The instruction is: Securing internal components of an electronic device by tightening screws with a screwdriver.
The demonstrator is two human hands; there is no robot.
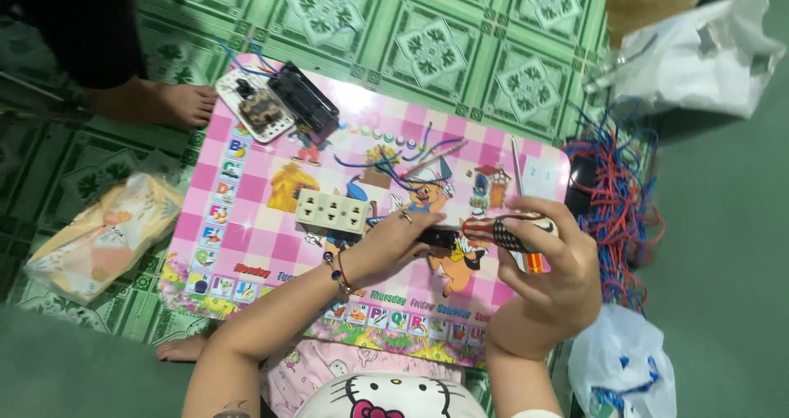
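My right hand (552, 272) grips a screwdriver with a red, black and white striped handle (505, 230). My left hand (398, 239), with a ring and a beaded bracelet, pinches a small dark part (438, 237) at the tool's front end. Just left of that hand lies a cream multi-socket outlet strip (332, 211) on a pink checkered cartoon board (246, 237). Loose blue wires (386, 165) lie on the board beyond my hands.
A white switch plate (255, 106) and a black box (306, 99) sit at the board's far left corner. A tangle of red and blue wires (616, 192) lies right of the board. Plastic bags (699, 52) (623, 373), a cloth bundle (103, 233) and another person's bare foot (168, 104) surround it.
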